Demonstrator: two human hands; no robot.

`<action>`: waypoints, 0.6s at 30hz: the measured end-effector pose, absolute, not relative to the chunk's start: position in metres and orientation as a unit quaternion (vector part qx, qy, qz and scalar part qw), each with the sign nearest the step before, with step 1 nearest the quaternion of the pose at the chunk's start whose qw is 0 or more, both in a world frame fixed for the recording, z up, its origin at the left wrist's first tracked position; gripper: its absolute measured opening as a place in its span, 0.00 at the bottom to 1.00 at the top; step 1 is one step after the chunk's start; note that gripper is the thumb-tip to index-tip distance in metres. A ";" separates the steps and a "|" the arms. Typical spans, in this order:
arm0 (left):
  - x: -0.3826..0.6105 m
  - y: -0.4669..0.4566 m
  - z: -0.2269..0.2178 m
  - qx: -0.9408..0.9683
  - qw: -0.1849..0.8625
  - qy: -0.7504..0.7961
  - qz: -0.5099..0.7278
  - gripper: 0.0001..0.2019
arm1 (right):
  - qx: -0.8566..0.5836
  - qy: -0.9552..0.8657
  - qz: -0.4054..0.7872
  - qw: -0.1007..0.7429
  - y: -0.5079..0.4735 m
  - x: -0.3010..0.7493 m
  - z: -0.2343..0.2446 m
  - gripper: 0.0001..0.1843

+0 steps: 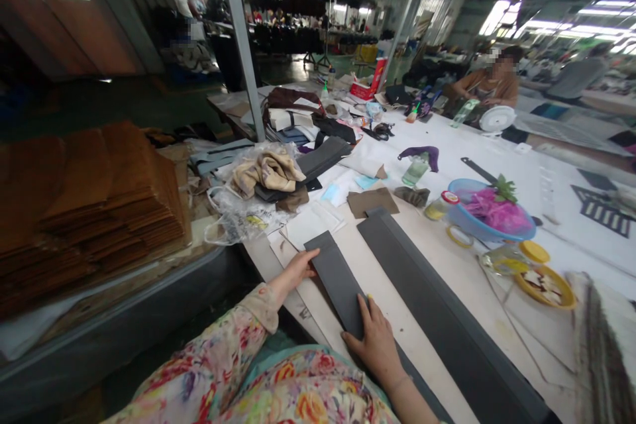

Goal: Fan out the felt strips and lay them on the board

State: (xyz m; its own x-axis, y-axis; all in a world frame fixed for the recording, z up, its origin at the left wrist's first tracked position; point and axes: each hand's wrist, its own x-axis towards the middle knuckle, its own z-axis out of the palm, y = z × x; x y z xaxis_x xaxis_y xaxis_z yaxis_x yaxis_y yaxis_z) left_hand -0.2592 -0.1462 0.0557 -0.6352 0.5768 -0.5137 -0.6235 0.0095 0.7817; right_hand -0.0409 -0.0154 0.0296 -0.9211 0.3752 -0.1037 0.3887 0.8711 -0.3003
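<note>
Two long dark grey strips lie side by side on the white table (pixel 447 152). My left hand (pixel 299 269) rests with fingers stretched on the left edge of the shorter grey strip (pixel 336 281), near its far end. My right hand (pixel 375 341) lies flat, fingers together and extended, on the near part of that same strip. The longer grey strip (pixel 437 308) runs to the right of it, untouched. Both my sleeves are floral.
A blue bowl (pixel 489 228) with pink material, a yellow dish (pixel 544 285), a jar (pixel 438 205) and a bottle (pixel 415 169) stand right of the strips. Cloth and bags (pixel 263 175) pile up behind. Brown sheet stacks (pixel 99 192) lie left. A seated person (pixel 489 83) works far right.
</note>
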 end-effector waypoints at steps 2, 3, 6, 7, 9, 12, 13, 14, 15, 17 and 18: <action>-0.259 -0.146 0.056 -0.020 0.429 0.567 0.703 0.24 | 0.199 0.967 -0.159 0.021 -0.015 -0.038 0.030 0.42; -0.258 -0.146 0.055 -0.019 0.430 0.568 0.701 0.24 | 0.200 0.966 -0.161 0.020 -0.015 -0.037 0.030 0.42; -0.258 -0.146 0.055 -0.013 0.433 0.572 0.696 0.24 | 0.204 0.965 -0.163 0.019 -0.016 -0.037 0.030 0.42; -0.259 -0.147 0.055 -0.011 0.432 0.575 0.694 0.24 | 0.206 0.965 -0.161 0.020 -0.016 -0.037 0.029 0.42; -0.258 -0.148 0.055 -0.003 0.430 0.582 0.690 0.24 | 0.207 0.966 -0.154 0.022 -0.018 -0.038 0.028 0.42; -0.257 -0.151 0.053 0.031 0.422 0.587 0.690 0.24 | 0.211 0.966 -0.148 0.026 -0.020 -0.037 0.025 0.42; -0.256 -0.152 0.052 0.044 0.417 0.588 0.692 0.24 | 0.211 0.966 -0.149 0.027 -0.019 -0.037 0.025 0.43; -0.255 -0.152 0.052 0.055 0.410 0.590 0.694 0.25 | 0.209 0.965 -0.154 0.028 -0.017 -0.037 0.025 0.43; -0.254 -0.152 0.051 0.063 0.401 0.592 0.696 0.25 | 0.208 0.965 -0.161 0.028 -0.014 -0.038 0.026 0.43; -0.251 -0.151 0.052 0.074 0.388 0.595 0.700 0.25 | 0.196 0.963 -0.182 0.010 -0.006 -0.045 0.035 0.40; -0.250 -0.151 0.053 0.079 0.384 0.595 0.702 0.25 | 0.180 0.964 -0.197 -0.011 -0.001 -0.051 0.043 0.37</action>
State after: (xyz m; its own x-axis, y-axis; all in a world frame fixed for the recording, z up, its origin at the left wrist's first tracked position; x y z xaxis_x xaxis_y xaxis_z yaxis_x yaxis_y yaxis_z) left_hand -0.2495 -0.1509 0.0532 -0.6921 0.6334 -0.3461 -0.4449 0.0032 0.8956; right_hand -0.0513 -0.0006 0.0431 -0.9347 0.3521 -0.0494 0.3433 0.8576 -0.3830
